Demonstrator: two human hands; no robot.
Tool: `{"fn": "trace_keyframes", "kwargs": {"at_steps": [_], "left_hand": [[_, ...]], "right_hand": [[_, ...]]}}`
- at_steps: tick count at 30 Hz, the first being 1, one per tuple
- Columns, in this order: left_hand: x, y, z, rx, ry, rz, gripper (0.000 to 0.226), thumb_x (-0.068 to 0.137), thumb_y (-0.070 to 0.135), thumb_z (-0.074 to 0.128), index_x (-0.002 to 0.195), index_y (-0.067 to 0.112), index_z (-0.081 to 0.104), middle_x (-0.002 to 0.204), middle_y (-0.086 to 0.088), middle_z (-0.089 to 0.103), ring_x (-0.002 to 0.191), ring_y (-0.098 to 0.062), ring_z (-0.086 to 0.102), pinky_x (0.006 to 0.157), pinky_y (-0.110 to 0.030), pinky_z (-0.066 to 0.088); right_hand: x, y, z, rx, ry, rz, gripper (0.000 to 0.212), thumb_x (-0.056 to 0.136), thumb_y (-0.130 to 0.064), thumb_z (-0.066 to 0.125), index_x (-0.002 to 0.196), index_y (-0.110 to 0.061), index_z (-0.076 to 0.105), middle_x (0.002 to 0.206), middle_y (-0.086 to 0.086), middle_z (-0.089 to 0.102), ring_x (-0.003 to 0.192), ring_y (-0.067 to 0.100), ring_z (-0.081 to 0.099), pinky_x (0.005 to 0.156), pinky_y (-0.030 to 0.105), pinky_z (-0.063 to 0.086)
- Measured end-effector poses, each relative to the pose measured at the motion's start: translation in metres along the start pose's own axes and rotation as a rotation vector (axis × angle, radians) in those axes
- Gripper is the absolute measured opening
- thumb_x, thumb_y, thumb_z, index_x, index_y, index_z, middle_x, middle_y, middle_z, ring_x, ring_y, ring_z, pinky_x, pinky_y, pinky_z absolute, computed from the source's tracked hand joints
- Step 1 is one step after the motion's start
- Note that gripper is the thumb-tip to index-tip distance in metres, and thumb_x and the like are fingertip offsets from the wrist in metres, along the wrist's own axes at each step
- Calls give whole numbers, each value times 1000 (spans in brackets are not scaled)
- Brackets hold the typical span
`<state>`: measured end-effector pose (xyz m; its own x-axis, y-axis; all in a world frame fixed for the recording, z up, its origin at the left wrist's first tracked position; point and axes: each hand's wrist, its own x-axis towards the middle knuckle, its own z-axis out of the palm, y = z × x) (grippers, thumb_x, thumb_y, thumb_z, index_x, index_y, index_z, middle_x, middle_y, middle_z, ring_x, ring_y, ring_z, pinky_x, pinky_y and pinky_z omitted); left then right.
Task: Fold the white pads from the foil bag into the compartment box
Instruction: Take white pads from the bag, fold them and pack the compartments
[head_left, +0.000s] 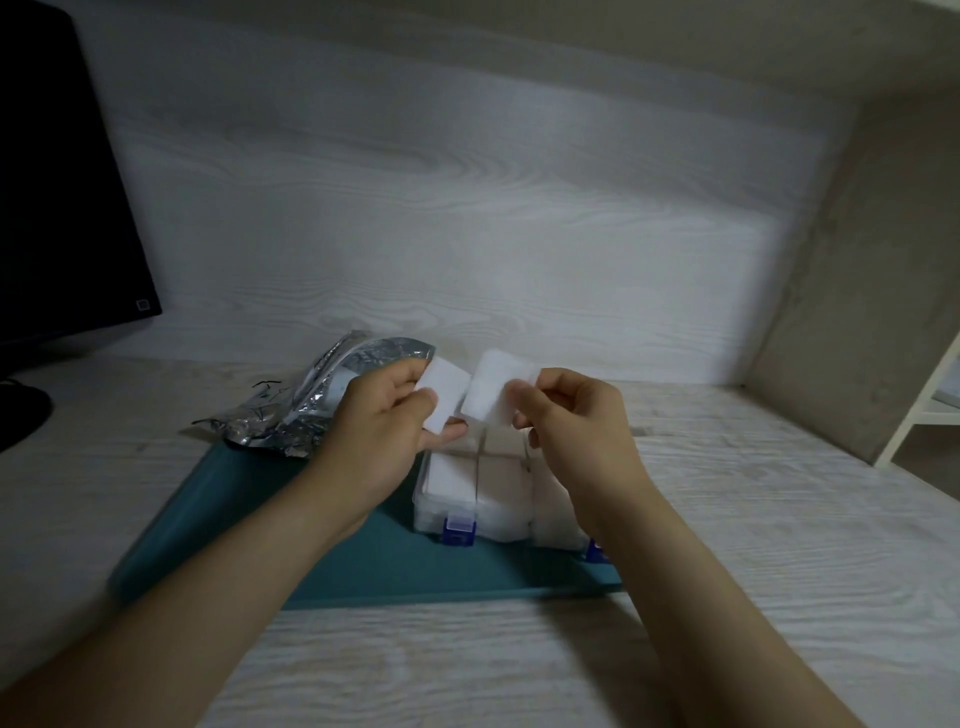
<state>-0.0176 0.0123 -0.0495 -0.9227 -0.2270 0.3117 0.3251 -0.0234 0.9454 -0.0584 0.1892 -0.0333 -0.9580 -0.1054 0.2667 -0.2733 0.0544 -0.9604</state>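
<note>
While several cells of the clear plastic compartment box (422, 512) already show soft white filling, the task looks partway done: the left hand (379, 426) has its grip pinched on a white pad (439, 389) and the right hand (571, 421) on a second pad (496, 387), both just above the box's far end and not yet folded. The pads look thin, matte and rectangular. The box, with blue latches (458, 530), sits on a smooth teal mat (363, 561), the crinkled shiny foil bag (306, 410) overlapping the mat's far left corner on the pale wood-grain worktop (779, 519).
</note>
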Motion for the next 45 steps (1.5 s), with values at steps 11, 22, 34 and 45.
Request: {"fn": "trace_keyframes", "kwargs": {"at_steps": [11, 22, 34, 45], "left_hand": [[-2, 1, 4, -136, -73, -59, 31, 113, 3, 40, 126, 6, 67, 119, -14, 77, 113, -29, 74, 95, -42, 62], [-5, 2, 8, -197, -120, -89, 31, 115, 21, 42, 130, 6, 65, 123, -15, 76, 118, -29, 73, 101, -45, 59], [-2, -1, 3, -67, -28, 9, 29, 114, 8, 40, 120, 9, 69, 117, -14, 77, 109, -30, 76, 89, -33, 63], [-5, 2, 9, -180, -136, -60, 33, 114, 22, 45, 124, 0, 66, 121, -20, 75, 118, -32, 72, 105, -51, 56]], "right_hand": [[-9, -7, 6, 160, -179, -13, 7, 97, -5, 71, 95, 2, 73, 75, 20, 75, 67, 25, 73, 63, 28, 59], [-12, -5, 9, 129, -174, -26, 12, 97, -7, 73, 99, 5, 72, 79, 22, 77, 74, 33, 78, 68, 36, 66], [-6, -3, 3, 110, 75, -91, 21, 93, -22, 80, 89, -2, 78, 69, 16, 73, 54, 23, 67, 50, 30, 52], [-13, -5, 10, 49, -26, -130, 29, 85, -23, 88, 82, 2, 72, 59, 15, 69, 41, 19, 57, 41, 28, 44]]}}
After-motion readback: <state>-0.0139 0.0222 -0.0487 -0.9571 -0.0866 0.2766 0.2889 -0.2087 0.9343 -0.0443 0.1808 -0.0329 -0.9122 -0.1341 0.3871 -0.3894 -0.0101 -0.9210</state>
